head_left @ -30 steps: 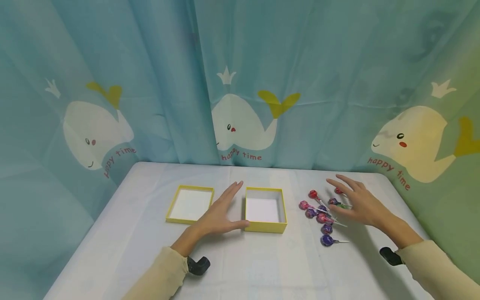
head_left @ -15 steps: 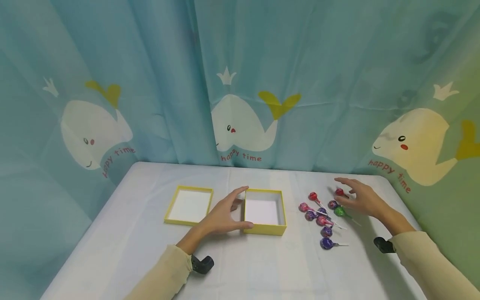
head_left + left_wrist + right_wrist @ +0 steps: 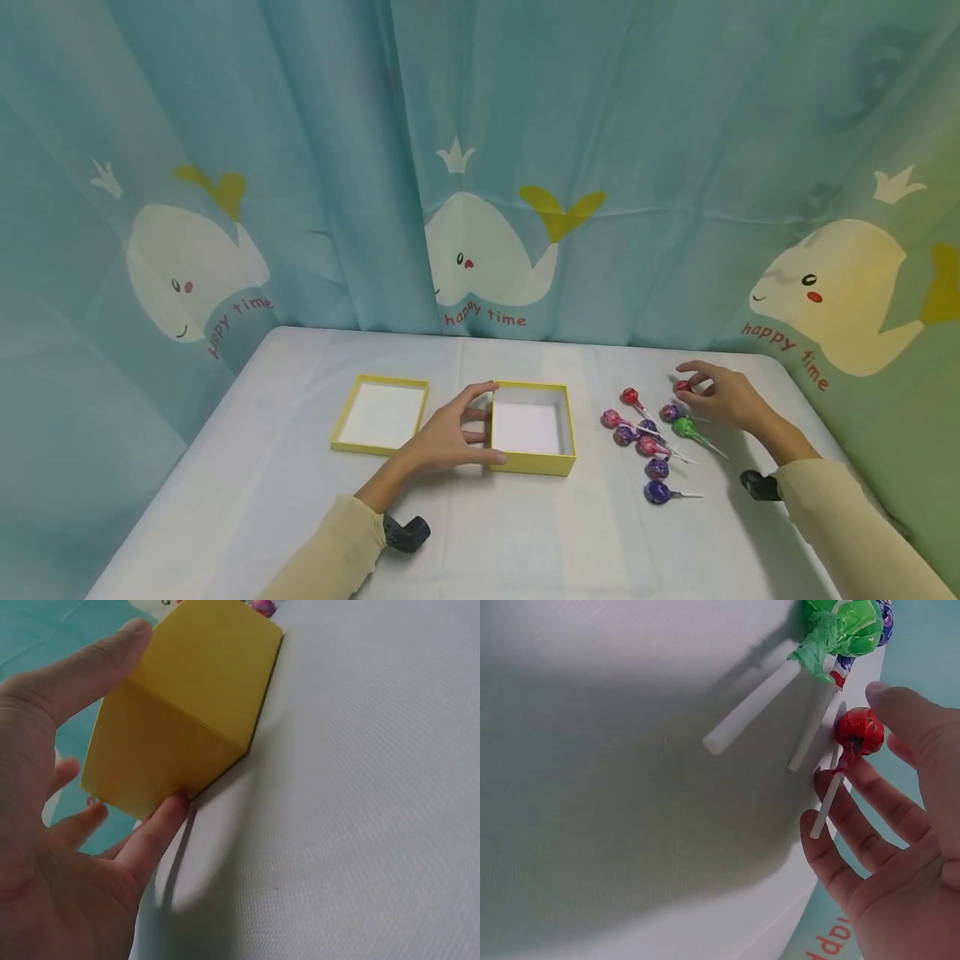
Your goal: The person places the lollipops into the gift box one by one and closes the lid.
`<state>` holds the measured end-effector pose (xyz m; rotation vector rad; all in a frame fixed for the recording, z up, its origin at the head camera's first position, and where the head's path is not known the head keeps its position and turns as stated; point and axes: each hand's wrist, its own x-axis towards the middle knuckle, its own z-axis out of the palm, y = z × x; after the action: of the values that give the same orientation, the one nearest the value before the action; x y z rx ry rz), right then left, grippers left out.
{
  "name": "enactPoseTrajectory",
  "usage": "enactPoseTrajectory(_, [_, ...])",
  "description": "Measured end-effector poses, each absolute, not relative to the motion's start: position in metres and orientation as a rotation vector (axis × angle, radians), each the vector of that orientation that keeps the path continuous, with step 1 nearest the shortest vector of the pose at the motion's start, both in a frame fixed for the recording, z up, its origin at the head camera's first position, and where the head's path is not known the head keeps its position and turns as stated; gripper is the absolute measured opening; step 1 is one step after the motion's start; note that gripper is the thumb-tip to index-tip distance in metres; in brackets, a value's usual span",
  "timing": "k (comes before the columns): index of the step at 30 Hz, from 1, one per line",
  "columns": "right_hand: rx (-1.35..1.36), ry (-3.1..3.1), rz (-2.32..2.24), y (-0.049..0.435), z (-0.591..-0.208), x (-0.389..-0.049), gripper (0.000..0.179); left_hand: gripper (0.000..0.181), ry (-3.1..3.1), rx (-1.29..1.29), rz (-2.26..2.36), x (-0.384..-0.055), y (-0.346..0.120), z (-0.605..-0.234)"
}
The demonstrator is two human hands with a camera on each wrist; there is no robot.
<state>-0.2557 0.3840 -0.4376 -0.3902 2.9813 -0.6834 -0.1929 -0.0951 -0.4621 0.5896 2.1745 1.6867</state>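
My left hand (image 3: pixel 442 437) holds the left side of an open yellow box (image 3: pixel 534 465), thumb over the front rim and index finger at the back corner. In the left wrist view, a lower finger (image 3: pixel 161 832) touches the box's side near the table. At the far right, my right hand (image 3: pixel 723 400) reaches around a red lollipop (image 3: pixel 860 731). Its thumb is just beside the candy, with a small gap showing, and the other fingers lie beyond the white stick. A green lollipop (image 3: pixel 855 628) and a purple-wrapped one (image 3: pixel 672 412) lie close by.
A shallow yellow-rimmed lid (image 3: pixel 362 448) with a white inside lies left of the box. Several more lollipops, among them a dark purple one (image 3: pixel 657 492), are bunched right of it on the white cloth (image 3: pixel 510 542). A blue whale-print curtain (image 3: pixel 337 167) hangs behind.
The left hand has moved right and closed onto the box's side. My right hand has lowered toward the red lollipop, uncovering the green one.
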Motion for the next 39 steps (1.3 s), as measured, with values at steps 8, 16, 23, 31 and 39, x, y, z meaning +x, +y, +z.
enactPoseTrajectory(8, [-0.378, 2.988, -0.685, 0.385, -0.440, -0.257, 0.031, 0.102, 2.066, 0.618, 1.752, -0.197, -0.097, -0.463])
enactPoseTrajectory(16, [-0.416, 2.992, -0.671, 0.385, -0.442, -0.261, 0.025, 0.101, 2.041, 0.609, 1.747, -0.200, -0.098, -0.463])
enactPoseTrajectory(23, [-0.437, 2.983, -0.673, 0.386, -0.439, -0.261, 0.023, 0.098, 2.063, 0.611, 1.733, -0.202, -0.095, -0.467])
enactPoseTrajectory(31, [-0.463, 2.988, -0.672, 0.384, -0.436, -0.258, 0.020, 0.098, 2.088, 0.623, 1.732, -0.204, -0.094, -0.469])
enactPoseTrajectory(39, [-0.542, 2.979, -0.687, 0.384, -0.420, -0.255, 0.025, 0.096, 2.117, 0.642, 1.727, -0.202, -0.095, -0.468])
